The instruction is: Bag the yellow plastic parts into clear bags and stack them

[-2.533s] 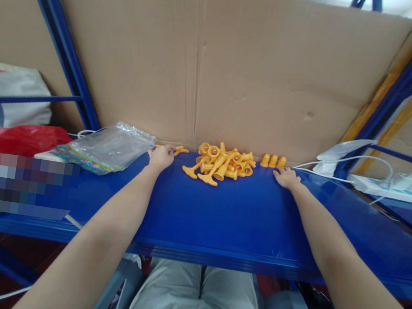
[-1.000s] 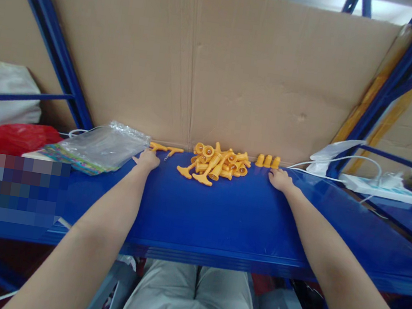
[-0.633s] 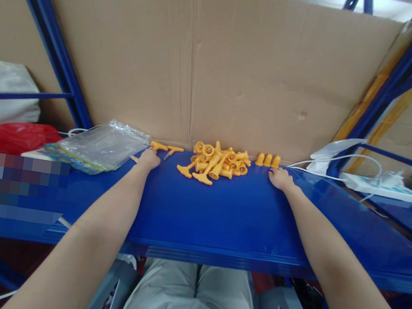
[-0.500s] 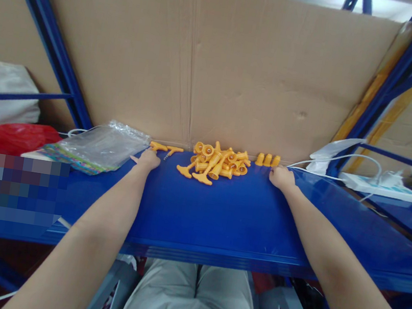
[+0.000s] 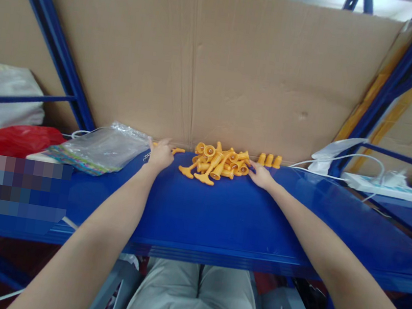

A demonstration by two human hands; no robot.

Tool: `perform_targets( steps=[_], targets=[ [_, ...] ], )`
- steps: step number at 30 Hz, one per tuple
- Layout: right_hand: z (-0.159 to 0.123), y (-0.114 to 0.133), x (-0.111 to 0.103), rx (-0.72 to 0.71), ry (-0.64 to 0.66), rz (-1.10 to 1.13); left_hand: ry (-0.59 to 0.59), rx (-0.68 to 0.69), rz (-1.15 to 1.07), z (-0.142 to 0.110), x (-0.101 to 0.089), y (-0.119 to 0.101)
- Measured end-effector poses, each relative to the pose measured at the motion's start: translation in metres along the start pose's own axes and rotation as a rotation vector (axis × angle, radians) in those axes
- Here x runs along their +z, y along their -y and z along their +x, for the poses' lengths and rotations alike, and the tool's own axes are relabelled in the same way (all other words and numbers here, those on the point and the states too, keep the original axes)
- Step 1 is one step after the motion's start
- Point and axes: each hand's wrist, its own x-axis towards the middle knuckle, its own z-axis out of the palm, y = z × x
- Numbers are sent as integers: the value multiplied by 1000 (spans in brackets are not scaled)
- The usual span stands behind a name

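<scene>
A pile of yellow corkscrews (image 5: 214, 163) with T-shaped handles and cone-shaped sleeves lies at the back of the blue shelf (image 5: 215, 218). Left of it, my left hand (image 5: 161, 156) hovers over separate corkscrew parts, one yellow handle (image 5: 178, 150) showing beside it. Its fingers look apart, somewhat blurred, with nothing visible in them. My right hand (image 5: 260, 175) reaches with spread fingers to the pile's right edge; whether the fingertips touch a corkscrew is unclear. Just behind it stand three yellow sleeves (image 5: 269, 160) in a row.
A clear plastic bag (image 5: 110, 145) and a red bag (image 5: 18, 139) lie on the left. On the right are a white power strip (image 5: 379, 185) and cables. Cardboard (image 5: 278, 83) backs the shelf between blue posts (image 5: 376, 102).
My right hand has moved left from beside the three sleeves to the pile's edge. My left hand has shifted right, across the separate corkscrew parts.
</scene>
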Motion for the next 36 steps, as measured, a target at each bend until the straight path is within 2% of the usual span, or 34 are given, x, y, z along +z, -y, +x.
perform_targets(
  steps=[3, 8, 11, 17, 24, 33, 36],
  targets=[
    [3, 0, 3, 8, -37, 87, 5, 59, -1, 0, -2, -7],
    [4, 12, 2, 2, -54, 135, 3, 72, -6, -1, 0, -6],
    [0, 21, -2, 24, -5, 67, -6, 66, -19, -1, 2, -3],
    [-8, 40, -18, 200, 109, -139, 11, 64, -43, -1, 0, -5],
    [-13, 46, -32, 247, 106, -267, 29, 46, -53, -1, -1, -6],
    [-18, 49, -28, 210, 106, -318, 28, 43, -40, -2, 0, -6],
    [-18, 49, -23, 240, 99, -344, 33, 47, -35, -1, 0, -6]
  ],
)
